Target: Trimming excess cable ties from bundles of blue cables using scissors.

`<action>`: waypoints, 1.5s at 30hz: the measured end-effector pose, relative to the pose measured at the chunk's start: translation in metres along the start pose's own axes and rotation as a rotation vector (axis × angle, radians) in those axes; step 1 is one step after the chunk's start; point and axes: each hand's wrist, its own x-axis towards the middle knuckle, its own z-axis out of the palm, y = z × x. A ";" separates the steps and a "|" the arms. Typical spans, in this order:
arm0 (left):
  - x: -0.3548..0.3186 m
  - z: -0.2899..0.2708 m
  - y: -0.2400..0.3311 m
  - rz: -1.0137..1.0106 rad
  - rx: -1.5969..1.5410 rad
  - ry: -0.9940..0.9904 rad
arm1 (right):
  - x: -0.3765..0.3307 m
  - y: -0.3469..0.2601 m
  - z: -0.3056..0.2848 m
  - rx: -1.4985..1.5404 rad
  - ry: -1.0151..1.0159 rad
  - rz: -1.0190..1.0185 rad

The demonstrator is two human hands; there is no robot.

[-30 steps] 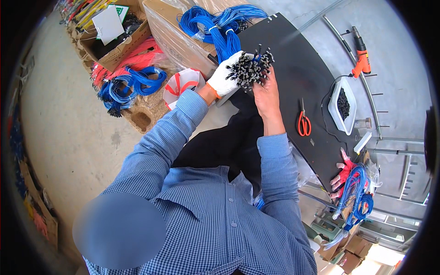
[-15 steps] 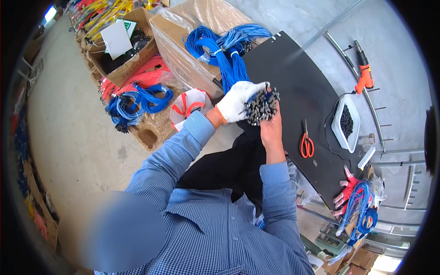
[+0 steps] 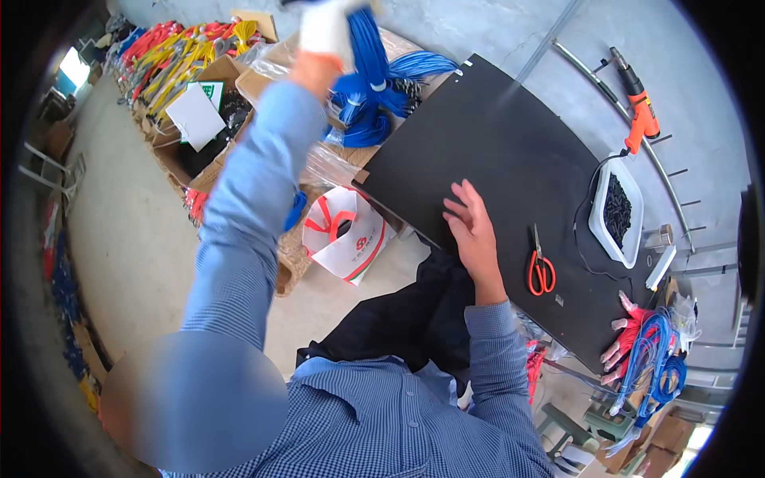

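My left hand (image 3: 325, 33), in a white glove, is stretched far forward at the top edge and blurred by motion. It grips a bundle of blue cables (image 3: 367, 54), which hangs beside the glove over a pile of blue cables (image 3: 360, 127). The bundle's far end and my left fingertips are not clear. My right hand (image 3: 476, 239) is bare and holds nothing. Its fingers are apart and slightly bent, above the near left part of the black table (image 3: 486, 135). Nearest to it on the table are the scissors (image 3: 540, 271) with orange handles.
A white tray (image 3: 635, 247) of small black pieces stands on the table's right side, by an orange heat gun (image 3: 640, 119). Pink and blue cables (image 3: 647, 342) lie at the near right corner. A white paper bag (image 3: 351, 239) and an open cardboard box (image 3: 169, 147) stand left.
My left hand has carried the blue cable bundle forward and left, away from my body. My right hand has let go of the bundle and opened over the table. The view has shifted slightly.
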 end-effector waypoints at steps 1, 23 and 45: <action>0.046 -0.002 -0.001 -0.505 -0.731 0.100 | -0.002 0.019 -0.012 0.011 0.007 -0.002; -0.054 -0.013 0.106 -0.244 -1.225 -0.091 | 0.224 0.002 0.115 1.024 0.066 0.545; -0.064 0.147 -0.060 -1.300 -0.515 -0.277 | 0.011 0.045 -0.051 0.848 0.793 0.005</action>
